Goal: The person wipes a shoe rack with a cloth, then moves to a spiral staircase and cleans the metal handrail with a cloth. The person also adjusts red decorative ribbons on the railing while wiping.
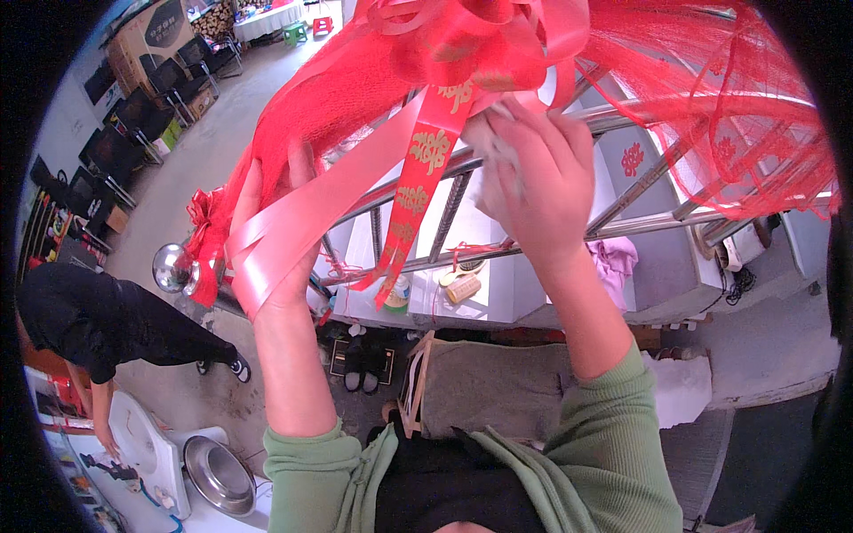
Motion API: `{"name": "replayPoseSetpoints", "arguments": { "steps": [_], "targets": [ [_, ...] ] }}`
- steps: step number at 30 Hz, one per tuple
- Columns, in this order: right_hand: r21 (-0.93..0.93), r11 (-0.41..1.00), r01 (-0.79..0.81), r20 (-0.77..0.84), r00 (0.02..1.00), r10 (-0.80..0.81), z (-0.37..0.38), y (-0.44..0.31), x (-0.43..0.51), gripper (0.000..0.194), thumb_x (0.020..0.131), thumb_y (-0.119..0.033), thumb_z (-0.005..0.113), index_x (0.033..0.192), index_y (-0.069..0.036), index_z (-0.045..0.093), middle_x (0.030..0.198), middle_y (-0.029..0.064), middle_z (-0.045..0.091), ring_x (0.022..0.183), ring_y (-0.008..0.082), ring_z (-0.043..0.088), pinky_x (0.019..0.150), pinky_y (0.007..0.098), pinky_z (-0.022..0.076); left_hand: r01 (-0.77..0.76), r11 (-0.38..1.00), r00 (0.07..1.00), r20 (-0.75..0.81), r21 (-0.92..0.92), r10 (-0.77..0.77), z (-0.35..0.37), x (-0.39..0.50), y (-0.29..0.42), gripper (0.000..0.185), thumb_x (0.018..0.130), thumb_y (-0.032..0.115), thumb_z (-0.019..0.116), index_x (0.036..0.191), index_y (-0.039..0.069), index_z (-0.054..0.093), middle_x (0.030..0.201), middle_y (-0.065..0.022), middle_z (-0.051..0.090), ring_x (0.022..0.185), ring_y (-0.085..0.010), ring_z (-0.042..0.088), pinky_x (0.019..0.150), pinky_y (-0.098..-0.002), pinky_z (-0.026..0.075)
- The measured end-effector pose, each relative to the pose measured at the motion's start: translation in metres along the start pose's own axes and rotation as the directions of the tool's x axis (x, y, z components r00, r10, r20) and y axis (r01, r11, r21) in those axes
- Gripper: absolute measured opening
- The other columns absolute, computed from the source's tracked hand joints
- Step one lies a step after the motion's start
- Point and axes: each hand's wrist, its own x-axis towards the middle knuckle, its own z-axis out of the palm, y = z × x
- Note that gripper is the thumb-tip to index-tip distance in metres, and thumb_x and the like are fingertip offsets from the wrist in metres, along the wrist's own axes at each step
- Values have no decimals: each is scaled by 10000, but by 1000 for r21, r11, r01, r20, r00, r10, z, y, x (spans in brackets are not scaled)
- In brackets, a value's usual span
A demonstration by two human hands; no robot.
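Observation:
My left hand (286, 273) is around a gathered length of red netting (320, 100) near the lower end of a metal stair railing (460, 166). A wide pink ribbon (333, 193) lies across its palm and wrist and partly hides the grip. My right hand (546, 180) holds a crumpled whitish cloth (493, 150) against the railing, just under a large red ribbon bow (466, 46). From the bow, a red ribbon with gold characters (426, 153) hangs down between my hands. A shiny metal ball (176, 268) caps the railing post, left of my left hand.
Beyond the railing rise grey stairs, with a bottle (398, 293), a tan roll (463, 288) and a pink cloth (613, 266) on them. A person in black (86, 320) bends over a white sink (136, 433) beside a steel basin (220, 473). Black chairs (126, 160) line the wall.

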Motion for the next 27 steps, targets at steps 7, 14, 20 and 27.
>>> {"name": "replayPoseSetpoints", "arguments": {
  "steps": [7, 14, 20, 27],
  "targets": [
    [-56, 994, 96, 52, 994, -93, 10, -8, -2, 356, 709, -73, 715, 1061, -121, 727, 1276, 10, 691, 1015, 294, 583, 911, 361, 519, 280, 785, 960, 168, -553, -224, -3, 1, -1, 448, 1015, 91, 557, 1437, -39, 482, 1464, -225, 511, 1344, -319, 522, 1130, -462, 465],
    [-119, 987, 108, 12, 994, -108, -4, 20, 6, 321, 687, -135, 732, 1008, -132, 729, 1151, -3, 716, 969, 307, 603, 862, 385, 524, 275, 734, 959, 120, -621, -258, -2, 3, -9, 426, 1000, 64, 575, 1399, -65, 502, 1417, -237, 529, 1291, -323, 554, 1095, -423, 506],
    [-99, 949, 299, 39, 954, -296, -15, 19, -8, 280, 690, -159, 757, 968, -128, 727, 1157, -15, 721, 889, 242, 611, 744, 319, 538, 340, 804, 940, 194, -488, -281, -4, 6, -17, 423, 998, 75, 575, 1380, -85, 490, 1373, -253, 546, 1240, -319, 585, 1075, -399, 529],
    [-287, 925, 249, 82, 969, -235, -53, 45, 35, 295, 704, -136, 755, 997, -112, 735, 1180, -14, 726, 854, 236, 603, 760, 320, 544, 361, 730, 932, 222, -580, -285, -2, 1, -17, 396, 1002, 68, 567, 1353, -103, 505, 1345, -245, 569, 1222, -318, 594, 1078, -406, 526]
  ]
}}
